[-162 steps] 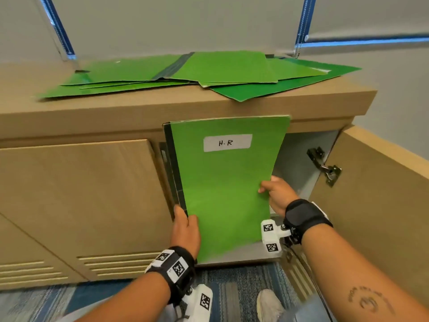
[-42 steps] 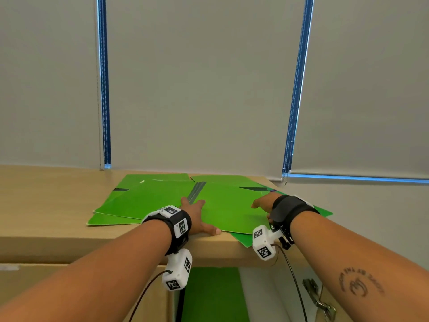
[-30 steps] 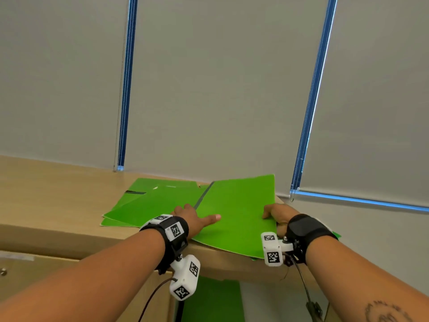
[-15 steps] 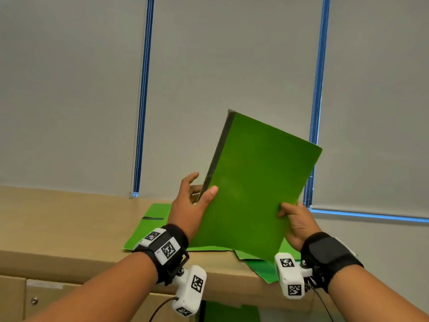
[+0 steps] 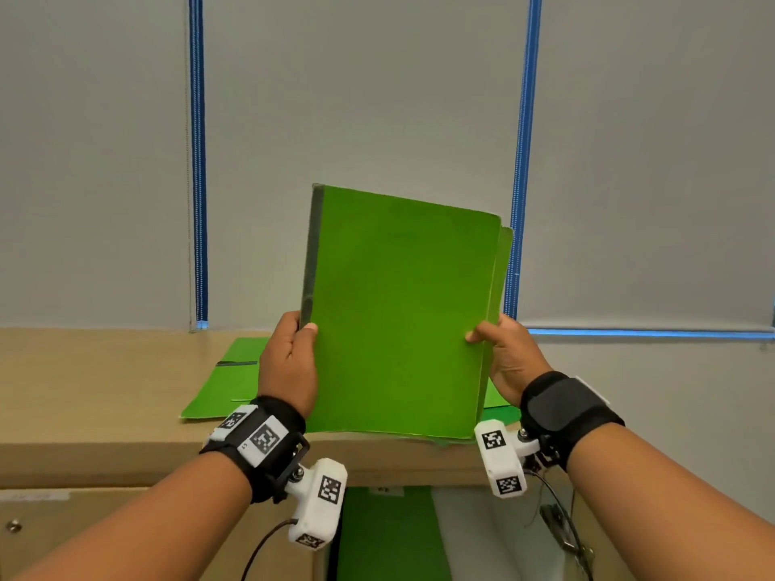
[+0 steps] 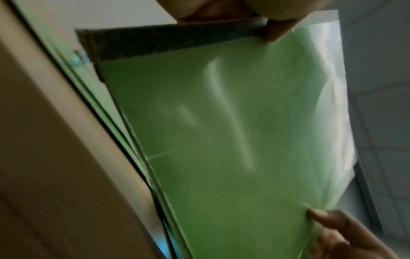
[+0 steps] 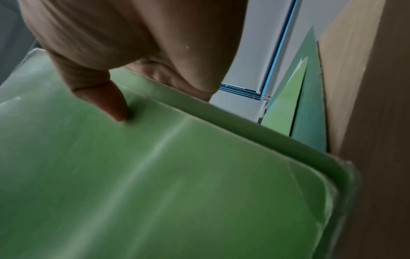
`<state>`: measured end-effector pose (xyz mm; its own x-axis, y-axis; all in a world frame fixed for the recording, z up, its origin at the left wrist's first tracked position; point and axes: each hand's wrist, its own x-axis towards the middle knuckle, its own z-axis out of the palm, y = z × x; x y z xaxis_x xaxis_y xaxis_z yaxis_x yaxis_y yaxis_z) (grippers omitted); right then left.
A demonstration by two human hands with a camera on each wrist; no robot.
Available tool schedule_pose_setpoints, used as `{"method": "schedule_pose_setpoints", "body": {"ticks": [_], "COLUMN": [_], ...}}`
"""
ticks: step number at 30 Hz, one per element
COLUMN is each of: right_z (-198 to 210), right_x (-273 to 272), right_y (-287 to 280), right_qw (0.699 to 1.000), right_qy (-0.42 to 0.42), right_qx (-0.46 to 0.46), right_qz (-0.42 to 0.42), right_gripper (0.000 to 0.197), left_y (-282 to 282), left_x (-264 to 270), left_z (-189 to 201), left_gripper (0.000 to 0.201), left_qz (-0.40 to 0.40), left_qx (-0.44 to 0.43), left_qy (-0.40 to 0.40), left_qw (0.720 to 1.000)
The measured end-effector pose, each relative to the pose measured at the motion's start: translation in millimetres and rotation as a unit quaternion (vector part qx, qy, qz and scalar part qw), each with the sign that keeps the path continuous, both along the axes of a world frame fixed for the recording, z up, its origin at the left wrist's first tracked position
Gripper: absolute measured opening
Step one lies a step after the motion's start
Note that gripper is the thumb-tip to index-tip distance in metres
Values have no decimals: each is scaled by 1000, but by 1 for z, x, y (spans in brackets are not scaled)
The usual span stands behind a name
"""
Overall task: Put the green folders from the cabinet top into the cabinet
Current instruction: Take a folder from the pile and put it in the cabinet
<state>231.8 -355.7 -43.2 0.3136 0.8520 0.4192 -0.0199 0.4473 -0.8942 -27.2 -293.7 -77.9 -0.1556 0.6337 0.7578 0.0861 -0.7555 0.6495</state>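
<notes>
A green folder [image 5: 398,312] with a dark spine stands upright above the wooden cabinet top [image 5: 84,392], its lower edge near the front lip. My left hand [image 5: 289,362] grips its spine side, thumb on the front cover. My right hand [image 5: 503,358] pinches its open edge, thumb in front. The same folder [image 6: 221,131] fills the left wrist view and the right wrist view [image 7: 155,184], where my thumb [image 7: 111,103] presses its cover. More green folders [image 5: 226,383] lie flat on the cabinet top behind it. Another green folder [image 5: 386,534] stands inside the open cabinet below.
Grey roller blinds with blue side cords [image 5: 197,161] hang behind the cabinet. A closed wooden door [image 5: 126,534] is at the lower left. The open door's metal hinge [image 5: 562,530] shows at the lower right.
Both hands lifted the top folder off the pile and stood it upright. In the last half second it straightened from a tilt and came closer to me.
</notes>
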Motion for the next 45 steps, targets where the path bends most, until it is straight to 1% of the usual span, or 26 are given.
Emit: {"method": "schedule_pose_setpoints", "body": {"ticks": [2,5,8,9,12,14,15,16,17,18,20,22,25,28,31,32,34,35,36,38,39,40,43,45], "right_z": [-10,-27,-45,-54,-81,-102,-114,-125,-138,-151,-180,-214,-264,-302,-338,-349,-362,-367,-371,-387,-396,-403,-412,-414], "right_x": [4,9,8,8,5,4,5,5,7,7,11,15,24,34,51,57,65,68,70,75,77,78,84,92], "right_y": [-3,-9,-19,-20,-21,-21,-19,-19,-19,-19,-18,-15,-3,10,29,35,46,50,51,50,48,45,50,59], "right_qw": [1000,996,992,992,988,985,983,981,978,976,969,964,955,943,938,936,933,932,931,932,933,934,941,950], "right_qy": [19,68,82,80,75,81,84,85,84,84,82,76,70,83,77,76,85,91,97,98,96,92,60,85], "right_qx": [-15,-42,-78,-88,-121,-139,-151,-163,-178,-193,-222,-246,-280,-311,-328,-335,-342,-343,-346,-345,-343,-343,-332,-299], "right_qz": [15,44,47,49,62,67,65,65,64,65,67,66,70,81,76,81,79,73,67,52,43,40,-8,-36], "right_gripper": [21,45,58,57,45,40,41,47,54,56,50,47,54,41,35,30,14,10,13,31,36,38,34,45], "left_y": [4,-1,-12,-18,-29,-33,-35,-37,-39,-41,-47,-53,-58,-56,-48,-45,-39,-36,-33,-28,-26,-24,-5,17], "left_x": [-1,-1,-1,1,4,5,4,3,1,0,0,2,9,18,28,33,42,46,50,57,61,65,80,91], "left_z": [-9,-28,-53,-63,-93,-117,-131,-144,-159,-175,-207,-241,-286,-317,-339,-344,-350,-353,-356,-364,-368,-371,-379,-379], "left_gripper": [31,16,17,17,21,17,14,12,13,16,22,23,14,11,10,10,8,7,7,5,5,6,14,21], "left_qz": [5,-12,-25,-24,0,9,14,17,18,16,10,8,14,14,18,20,22,22,21,17,14,12,31,46], "left_qx": [-33,-77,-95,-101,-118,-134,-149,-164,-178,-191,-220,-250,-293,-330,-359,-362,-357,-353,-349,-344,-348,-354,-381,-403], "left_qy": [-13,-38,-51,-51,-29,-26,-21,-18,-14,-10,0,14,37,50,59,62,69,76,84,103,111,115,109,113], "left_qw": [999,996,994,993,993,991,988,986,984,981,976,968,955,942,931,930,931,932,933,933,931,928,918,907]}}
